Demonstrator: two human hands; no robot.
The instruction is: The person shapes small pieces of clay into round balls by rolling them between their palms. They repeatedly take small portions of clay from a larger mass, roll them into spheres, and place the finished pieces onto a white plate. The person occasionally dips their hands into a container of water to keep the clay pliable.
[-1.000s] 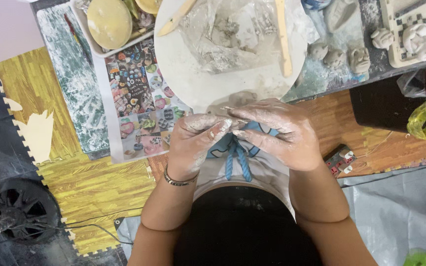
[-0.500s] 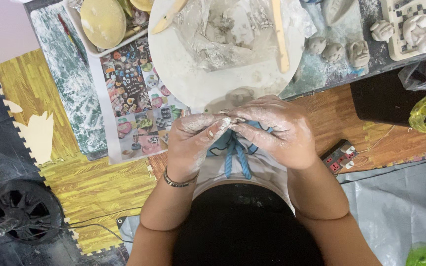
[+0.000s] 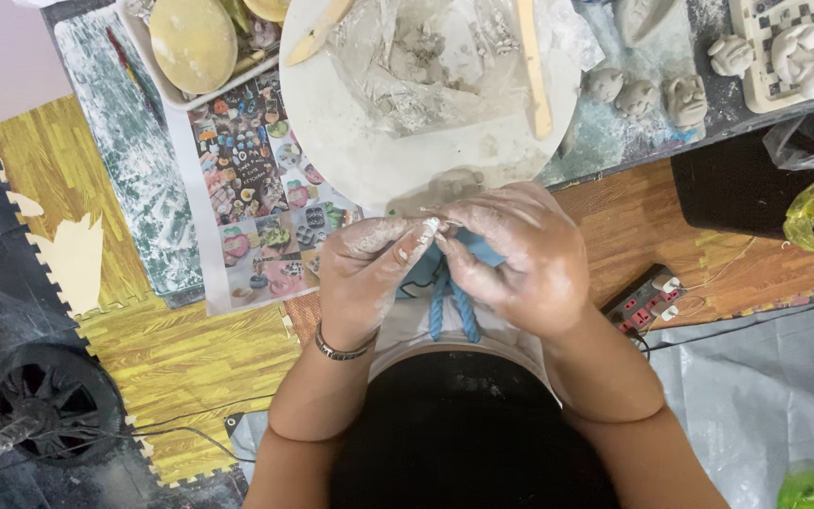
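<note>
My left hand [image 3: 365, 273] and my right hand [image 3: 525, 259] are both dusted with pale clay and meet fingertip to fingertip over my lap. Between the fingertips they pinch a small pale bit of clay [image 3: 431, 227], mostly hidden by the fingers. Just beyond the hands lies a round white board [image 3: 350, 141] carrying a crumpled clear plastic bag of grey clay [image 3: 426, 57]. A smaller grey clay lump [image 3: 445, 186] rests on the board's near edge. Below the hands hangs a blue cord [image 3: 452, 311] on my apron.
A wooden stick [image 3: 531, 66] lies across the board. Left of it are a sheet of colourful pictures [image 3: 256, 188] and a tray holding a yellow sponge [image 3: 195, 42]. Small clay figures [image 3: 633, 94] and a checkered board [image 3: 765, 52] sit at right. A power strip [image 3: 647, 297] and a fan [image 3: 44, 401] are on the floor.
My hands stay pressed together at the fingertips, with only slight finger movement. Nothing else has visibly moved.
</note>
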